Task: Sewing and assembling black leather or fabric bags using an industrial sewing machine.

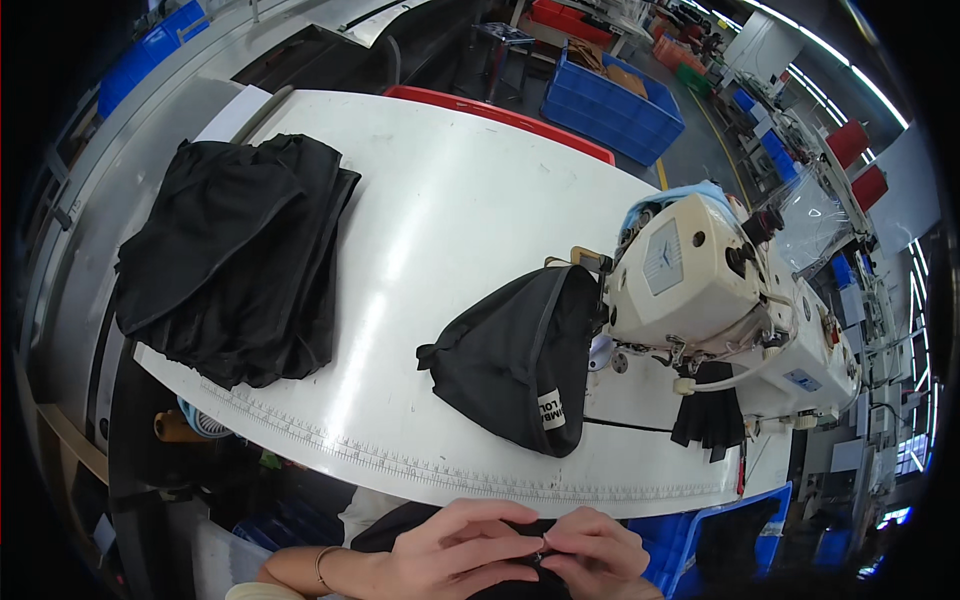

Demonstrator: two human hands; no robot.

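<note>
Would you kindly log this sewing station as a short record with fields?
left hand: pinching black fabric at the table's near edge
right hand: fingers meet the left hand's on the same fabric
table: white, ruler strip along the near edge
centre: black bag piece under the sewing machine
left: pile of black fabric
behind: blue crate

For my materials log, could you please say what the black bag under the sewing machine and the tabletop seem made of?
The black bag looks like matte woven fabric: it creases softly. The tabletop seems a glossy white laminate, reflecting the ceiling lights.
</note>
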